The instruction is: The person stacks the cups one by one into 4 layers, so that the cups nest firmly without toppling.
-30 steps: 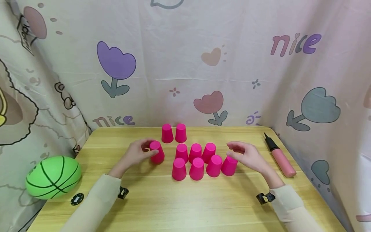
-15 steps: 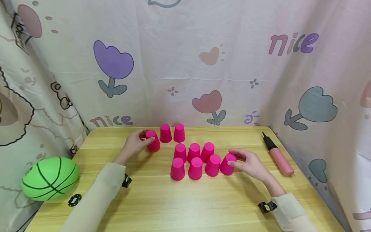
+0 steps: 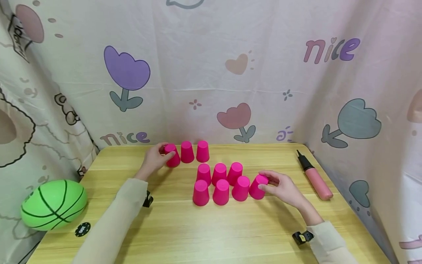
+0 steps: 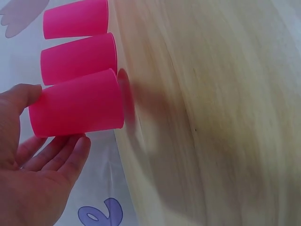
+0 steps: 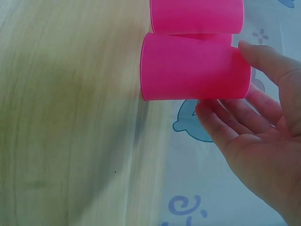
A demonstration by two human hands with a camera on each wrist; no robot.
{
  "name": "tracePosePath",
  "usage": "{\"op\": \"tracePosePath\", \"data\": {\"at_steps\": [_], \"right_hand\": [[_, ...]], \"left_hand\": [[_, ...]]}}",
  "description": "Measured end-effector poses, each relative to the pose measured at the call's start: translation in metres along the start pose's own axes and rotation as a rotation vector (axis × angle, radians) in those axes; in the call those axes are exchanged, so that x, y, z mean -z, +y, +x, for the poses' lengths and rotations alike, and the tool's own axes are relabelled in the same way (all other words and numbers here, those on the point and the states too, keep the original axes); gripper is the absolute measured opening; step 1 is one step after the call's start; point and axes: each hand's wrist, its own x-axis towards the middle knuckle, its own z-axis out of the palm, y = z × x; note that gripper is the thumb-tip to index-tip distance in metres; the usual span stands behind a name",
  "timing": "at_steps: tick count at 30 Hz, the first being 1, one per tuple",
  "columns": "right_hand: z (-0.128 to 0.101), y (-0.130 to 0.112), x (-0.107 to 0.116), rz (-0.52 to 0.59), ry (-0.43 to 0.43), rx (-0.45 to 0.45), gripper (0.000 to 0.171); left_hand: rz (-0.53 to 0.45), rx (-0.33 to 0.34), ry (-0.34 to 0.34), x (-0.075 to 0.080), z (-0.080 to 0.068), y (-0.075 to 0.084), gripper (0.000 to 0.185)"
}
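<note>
The left hand (image 3: pixel 152 160) grips an upturned bright pink plastic cup (image 3: pixel 172 155), the leftmost of three in the back row on the pale wooden surface (image 3: pixel 211 227). The right hand (image 3: pixel 283 187) curls its fingers around another upturned pink cup (image 3: pixel 258 186), the right end of the front row of four.

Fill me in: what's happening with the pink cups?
A person is arranging upside-down pink cups on a wooden table. The left hand grips the back-row end cup, next to two others there. The right hand grips the front-row end cup, rightmost of four; three more stand behind. A green ball and pink pump lie aside.
</note>
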Motion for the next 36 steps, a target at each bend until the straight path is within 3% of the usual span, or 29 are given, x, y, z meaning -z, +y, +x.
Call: {"op": "tracePosePath", "data": {"at_steps": [25,36], "right_hand": [[-0.002,0.003,-0.003,0.023,-0.002,-0.026,0.062],[0.013,-0.008,0.01,-0.021,0.036,-0.014,0.055]], "left_hand": [[-0.003,0.025,-0.004,-0.006,0.007,-0.005,0.058],[0.001,-0.007,-0.027,-0.001,0.004,-0.002,0.079]]}}
